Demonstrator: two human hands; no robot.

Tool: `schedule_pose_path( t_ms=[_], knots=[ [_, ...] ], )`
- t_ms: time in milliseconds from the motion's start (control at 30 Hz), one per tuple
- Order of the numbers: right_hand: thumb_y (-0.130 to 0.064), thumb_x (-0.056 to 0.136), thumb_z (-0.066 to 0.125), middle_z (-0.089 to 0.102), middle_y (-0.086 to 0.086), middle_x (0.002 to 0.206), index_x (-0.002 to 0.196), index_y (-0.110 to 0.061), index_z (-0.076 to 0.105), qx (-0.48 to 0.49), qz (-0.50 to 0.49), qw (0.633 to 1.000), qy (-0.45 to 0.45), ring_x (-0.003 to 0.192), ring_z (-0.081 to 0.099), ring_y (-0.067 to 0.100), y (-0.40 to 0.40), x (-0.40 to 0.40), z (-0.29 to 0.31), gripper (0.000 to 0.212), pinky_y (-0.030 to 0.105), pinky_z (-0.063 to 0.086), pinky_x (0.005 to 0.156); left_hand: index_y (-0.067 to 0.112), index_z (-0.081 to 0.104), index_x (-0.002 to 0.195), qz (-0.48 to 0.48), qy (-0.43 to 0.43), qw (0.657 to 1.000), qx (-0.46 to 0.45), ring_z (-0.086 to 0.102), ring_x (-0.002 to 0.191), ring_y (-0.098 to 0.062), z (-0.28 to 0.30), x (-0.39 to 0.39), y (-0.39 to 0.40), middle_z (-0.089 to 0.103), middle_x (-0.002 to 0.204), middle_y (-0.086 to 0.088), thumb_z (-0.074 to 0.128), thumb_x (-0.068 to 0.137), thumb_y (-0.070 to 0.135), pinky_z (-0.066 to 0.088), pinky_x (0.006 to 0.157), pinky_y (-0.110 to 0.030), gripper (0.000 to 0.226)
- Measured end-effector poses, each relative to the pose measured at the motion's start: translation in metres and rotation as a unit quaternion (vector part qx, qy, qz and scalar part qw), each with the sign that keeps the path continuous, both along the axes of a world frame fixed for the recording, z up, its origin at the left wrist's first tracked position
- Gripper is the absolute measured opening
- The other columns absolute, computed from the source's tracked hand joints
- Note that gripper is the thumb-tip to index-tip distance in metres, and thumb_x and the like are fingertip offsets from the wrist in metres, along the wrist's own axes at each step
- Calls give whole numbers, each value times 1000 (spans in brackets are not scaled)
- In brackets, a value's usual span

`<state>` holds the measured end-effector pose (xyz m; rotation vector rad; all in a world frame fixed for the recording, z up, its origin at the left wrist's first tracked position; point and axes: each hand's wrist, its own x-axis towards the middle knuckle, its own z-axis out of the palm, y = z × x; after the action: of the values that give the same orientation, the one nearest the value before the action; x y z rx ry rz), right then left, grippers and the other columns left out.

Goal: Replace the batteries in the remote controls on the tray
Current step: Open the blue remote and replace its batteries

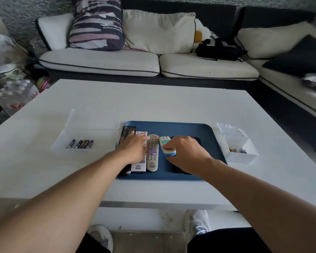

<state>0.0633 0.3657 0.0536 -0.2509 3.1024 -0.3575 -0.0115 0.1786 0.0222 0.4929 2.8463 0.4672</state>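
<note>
Blue plastic forms the tray [171, 126], which sits on the white tabletop [153, 101] under both hands. The left hand [133, 149] lies palm down across the left end of the tray, fingers straight and relaxed, holding nothing; its fingertips reach the top of the grey remote [152, 153] just to its right. Beneath this hand lie the black remote [128, 131], at the tray's left edge, and the white remote [140, 166] beside it; the hand covers the middle of both. The grey remote lies flat between the two hands, buttons up.

The right hand [186, 152] is curled round the small white-and-blue remote [167, 146], its thumb and fingers pinching the near, blue-edged end while the button end points away from the person. Whether this remote is raised off the tray or resting on it cannot be told. A dark remote [179, 171] lies on the tray mostly hidden under the right hand and wrist; only its ends show.

Left of the left hand, well apart from the tray, a clear shallow box [69, 125] holds a row of dark batteries [80, 143]. Right of the right hand, just beyond the tray's edge, a small clear box [243, 157] with its lid tipped back holds a few more batteries [237, 150], too small to make out closely.
</note>
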Motion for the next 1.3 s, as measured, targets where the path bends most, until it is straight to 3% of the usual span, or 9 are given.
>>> schedule_pose_path(
  t_ms=[100,267,467,633,833,967,1067,1200,1300],
  knots=[
    [-21,83,67,52,-7,115,116,-34,58,-11,24,998,-49,96,58,23,-6,3,-4,36,32,51,74,39,21,158,-27,-69,995,-62,-12,154,-26,-4,1,-3,2,168,8,43,103,43,-2,124,-45,59],
    [-31,85,70,49,-1,130,137,-29,49,111,88,990,-24,110,58,23,-15,5,-18,56,33,45,86,45,18,157,-31,-124,989,-74,-30,149,-21,-5,3,-5,-11,167,12,50,100,52,-7,122,-56,66],
    [-34,85,71,50,0,130,132,-32,52,137,116,984,4,116,52,21,-18,3,-25,51,34,41,98,44,19,157,-31,-117,991,-57,-29,149,-23,-6,3,-3,-4,168,9,58,93,58,-10,121,-52,76],
    [-20,87,72,53,-4,118,116,-32,59,87,118,989,-14,111,53,19,-20,3,-24,34,30,44,89,44,19,157,-29,-108,992,-65,-28,150,-27,-8,2,-2,-2,169,5,59,91,61,-9,121,-55,79],
    [-27,85,77,59,-8,116,110,-30,61,50,93,993,-59,108,55,16,-17,2,-15,30,29,45,85,41,21,157,-33,-99,993,-63,-27,150,-27,-9,2,0,0,169,5,59,91,60,-11,121,-57,78],
    [-37,86,75,60,-14,116,98,-36,64,17,34,996,-77,107,57,11,-4,-5,-3,17,30,46,83,38,22,157,-47,-69,995,-48,-26,150,-25,-16,-1,1,-1,169,6,58,96,42,-13,120,-52,71],
    [-30,93,65,64,-11,124,114,-37,67,14,-50,997,-52,117,57,14,12,-8,3,22,34,49,92,47,17,155,-71,-42,995,-48,-29,149,-23,-26,-7,3,-4,168,10,57,98,24,-14,118,-52,73],
    [-31,101,51,47,-8,148,140,-29,55,103,-19,990,-93,138,34,21,20,-2,-3,40,34,34,108,50,14,155,-118,-72,990,-40,-37,145,-21,-20,4,15,-15,167,11,56,96,54,-17,117,-56,72],
    [-35,103,41,51,-8,139,126,-23,61,216,40,965,-146,137,33,28,17,1,-10,33,37,34,105,47,14,156,-128,-70,988,-57,-40,143,-24,-12,14,25,-18,166,7,49,95,62,-18,118,-58,72]
  ],
)
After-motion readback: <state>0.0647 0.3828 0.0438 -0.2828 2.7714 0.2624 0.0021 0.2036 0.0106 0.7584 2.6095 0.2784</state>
